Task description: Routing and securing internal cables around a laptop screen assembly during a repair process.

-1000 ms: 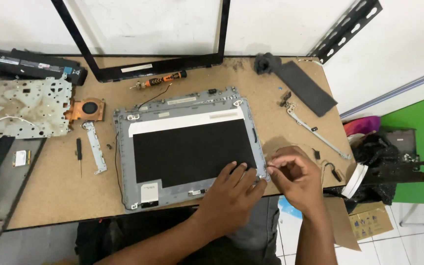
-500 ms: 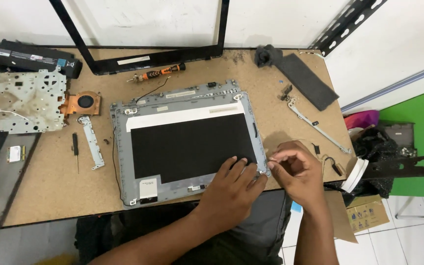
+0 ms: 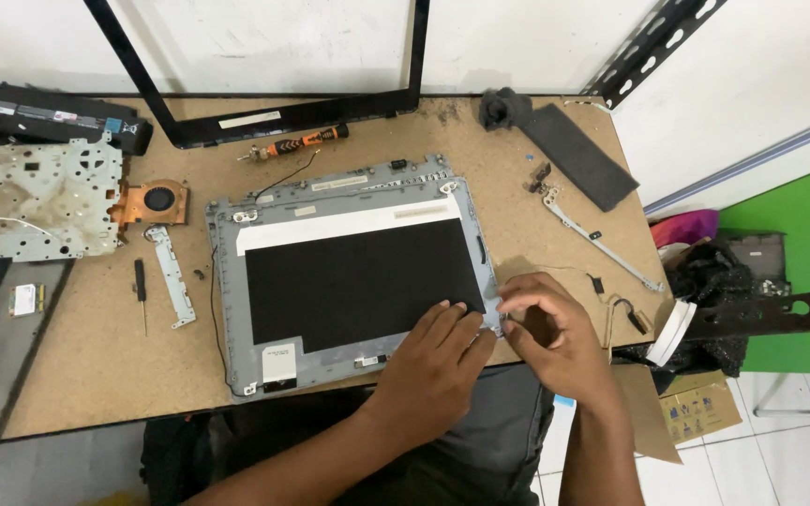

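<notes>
Lying flat in the middle of the frame, a grey laptop lid (image 3: 353,272) with a black panel takes up the centre of the bench (image 3: 77,375). The left hand (image 3: 433,361) rests palm down on the lid's lower right corner, fingers spread and pressing on the black panel. The right hand (image 3: 555,337) sits just beside it at the lid's right edge, fingers curled and pinched together at the rim; what they pinch is too small to tell.

At upper left lie a metal plate (image 3: 35,197) and a copper fan (image 3: 155,200), with a black battery (image 3: 49,117) above them. A small screwdriver (image 3: 141,290) and a grey bracket (image 3: 171,276) lie left of the lid. An orange-handled screwdriver (image 3: 297,143) lies above the lid, under a black bezel (image 3: 264,117) leaning on the wall. At upper right lie a dark strip (image 3: 578,155) and a hinge arm (image 3: 597,239).
</notes>
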